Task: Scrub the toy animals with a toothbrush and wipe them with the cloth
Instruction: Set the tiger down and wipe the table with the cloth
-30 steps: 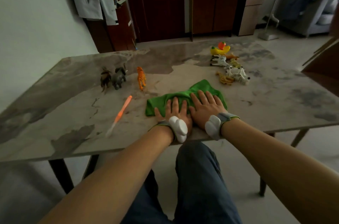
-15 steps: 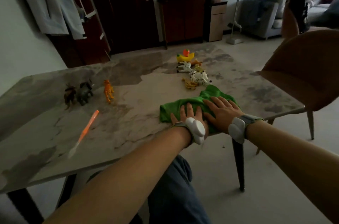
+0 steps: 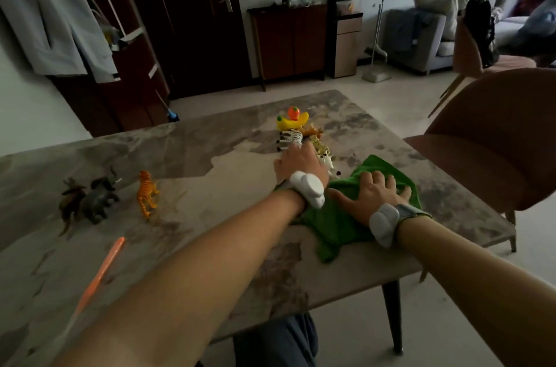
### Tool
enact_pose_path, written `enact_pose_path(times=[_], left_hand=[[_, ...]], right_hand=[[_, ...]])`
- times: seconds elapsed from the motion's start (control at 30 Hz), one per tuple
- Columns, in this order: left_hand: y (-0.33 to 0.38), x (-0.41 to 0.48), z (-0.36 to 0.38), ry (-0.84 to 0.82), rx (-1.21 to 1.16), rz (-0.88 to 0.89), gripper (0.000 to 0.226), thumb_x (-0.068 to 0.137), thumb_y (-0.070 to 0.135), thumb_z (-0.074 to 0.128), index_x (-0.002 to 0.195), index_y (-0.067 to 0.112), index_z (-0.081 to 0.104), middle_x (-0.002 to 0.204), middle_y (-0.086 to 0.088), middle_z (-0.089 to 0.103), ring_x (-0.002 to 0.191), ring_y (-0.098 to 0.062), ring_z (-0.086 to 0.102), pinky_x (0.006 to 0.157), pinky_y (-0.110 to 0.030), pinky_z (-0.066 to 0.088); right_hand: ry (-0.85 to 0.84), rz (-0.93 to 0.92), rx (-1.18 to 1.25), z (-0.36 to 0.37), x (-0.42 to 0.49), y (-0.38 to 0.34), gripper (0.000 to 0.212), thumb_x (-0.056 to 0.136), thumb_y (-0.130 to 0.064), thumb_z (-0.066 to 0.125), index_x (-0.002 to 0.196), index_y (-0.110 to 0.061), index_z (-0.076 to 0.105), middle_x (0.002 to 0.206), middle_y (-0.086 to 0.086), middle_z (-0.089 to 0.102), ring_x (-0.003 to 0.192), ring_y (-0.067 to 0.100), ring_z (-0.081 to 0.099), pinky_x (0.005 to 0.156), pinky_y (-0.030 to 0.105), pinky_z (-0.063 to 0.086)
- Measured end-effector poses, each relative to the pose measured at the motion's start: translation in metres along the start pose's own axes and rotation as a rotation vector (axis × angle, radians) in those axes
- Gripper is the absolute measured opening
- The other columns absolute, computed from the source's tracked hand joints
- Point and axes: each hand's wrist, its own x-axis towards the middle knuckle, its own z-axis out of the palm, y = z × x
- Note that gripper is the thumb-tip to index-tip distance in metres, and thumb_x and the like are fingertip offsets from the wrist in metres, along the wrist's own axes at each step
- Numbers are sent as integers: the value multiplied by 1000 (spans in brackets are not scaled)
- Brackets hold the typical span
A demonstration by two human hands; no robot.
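**A:** How far along would you say you are?

**B:** Hard to judge. Three figures stand apart on your left – two dark animals [image 3: 87,198] and an orange tiger [image 3: 146,192] – and my guess is they form the finished group, though nothing on them proves it. The pile [image 3: 304,138] on the far side, with the zebra [image 3: 290,139], a spotted figure and a yellow toy with an orange top, looks like what is left. So roughly a third done, at best.

**A:** And your hands?

**B:** Your left hand [image 3: 296,160] reaches over that pile, its fingers hidden behind the back of the hand – I cannot tell whether it is closed on a figure or only touching one. Your right hand [image 3: 371,196] lies flat with fingers spread on the green cloth [image 3: 337,225], pinning it to the table [image 3: 210,156] near the front edge; it holds nothing.

**A:** Where's the toothbrush?

**B:** The orange toothbrush [image 3: 100,272] lies by itself on the table, well to your left, near the front edge and under no hand. You would need it before the cloth for the next animal.

**A:** Anything in the way?

**B:** The pile is tightly packed, so lifting one figure may tip its neighbours. A brown chair [image 3: 493,138] stands close at the right corner.
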Motion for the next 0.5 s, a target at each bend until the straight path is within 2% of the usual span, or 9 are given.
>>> enact_pose_path(times=[0.1, 0.2, 0.27, 0.33, 0.43, 0.5], left_hand=[[-14, 65, 15, -33, -10, 97, 54, 88, 52, 55, 132, 22, 49, 140, -17, 40, 129, -40, 40, 106, -50, 37], [-18, 117, 43, -158, 54, 100, 86, 77, 83, 40, 148, 35, 33, 161, -14, 5, 147, -42, 4, 115, -62, 14], [-16, 146, 55, -240, 147, 94, 100, 69, 96, 27, 153, 43, 16, 163, -11, -19, 147, -43, -19, 112, -70, -4], [-14, 173, 62, -273, 256, 102, 109, 63, 101, 22, 154, 45, 3, 160, -9, -31, 142, -43, -33, 106, -75, -14], [-20, 207, 75, -296, 342, 130, 111, 61, 101, 30, 154, 47, 1, 154, -11, -41, 138, -44, -38, 100, -76, -20], [-26, 227, 84, -285, 385, 163, 106, 64, 98, 39, 153, 50, 9, 159, -10, -31, 144, -44, -27, 101, -78, -15]], right_hand=[[9, -15, -25, 5, 22, -3, 126, 56, -105, 20, 152, -23, 24, 162, 8, 19, 150, 39, 12, 116, 68, 9], [-18, -43, -52, 8, 45, -7, 124, 58, -103, 26, 154, -24, 19, 164, 7, 13, 152, 38, 5, 118, 67, 6], [-45, -70, -71, 8, 63, -9, 122, 60, -102, 29, 154, -25, 16, 165, 5, 11, 152, 36, 4, 118, 66, 5], [-64, -117, -88, 8, 82, -11, 123, 59, -102, 30, 155, -27, 13, 165, 3, 10, 153, 35, 2, 119, 66, 5], [-126, -192, -108, 5, 111, -13, 127, 55, -104, 32, 157, -35, 1, 167, -3, 2, 153, 31, -4, 120, 64, 0], [-185, -241, -115, -2, 132, -17, 130, 53, -103, 37, 157, -38, -7, 167, -6, -4, 153, 28, -8, 121, 60, -3]])
